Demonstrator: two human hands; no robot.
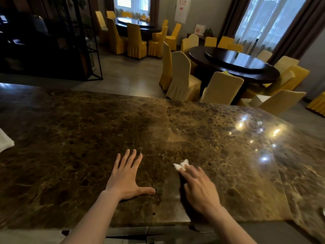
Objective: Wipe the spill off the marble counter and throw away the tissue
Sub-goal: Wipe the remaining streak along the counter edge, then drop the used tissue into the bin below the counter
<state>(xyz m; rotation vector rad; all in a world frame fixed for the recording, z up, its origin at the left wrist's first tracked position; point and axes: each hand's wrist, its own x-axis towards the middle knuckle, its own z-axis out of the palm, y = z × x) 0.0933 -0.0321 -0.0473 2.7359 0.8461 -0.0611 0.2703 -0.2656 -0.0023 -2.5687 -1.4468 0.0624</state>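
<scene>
A brown veined marble counter (88, 138) fills the lower half of the view. My left hand (127, 175) lies flat on it, palm down, fingers spread, holding nothing. To its right, my right hand (200, 189) presses a small crumpled white tissue (181, 165) onto the stone with its fingertips; the tissue sticks out past the fingers. A paler, dull smear (175, 138) shows on the marble just beyond the tissue. No bin is in view.
A white folded cloth or paper (5, 140) lies at the counter's left edge. Beyond the counter stand round dark dining tables (237, 66) ringed by yellow-covered chairs (182, 80), and a dark metal shelf (52, 41) at the back left.
</scene>
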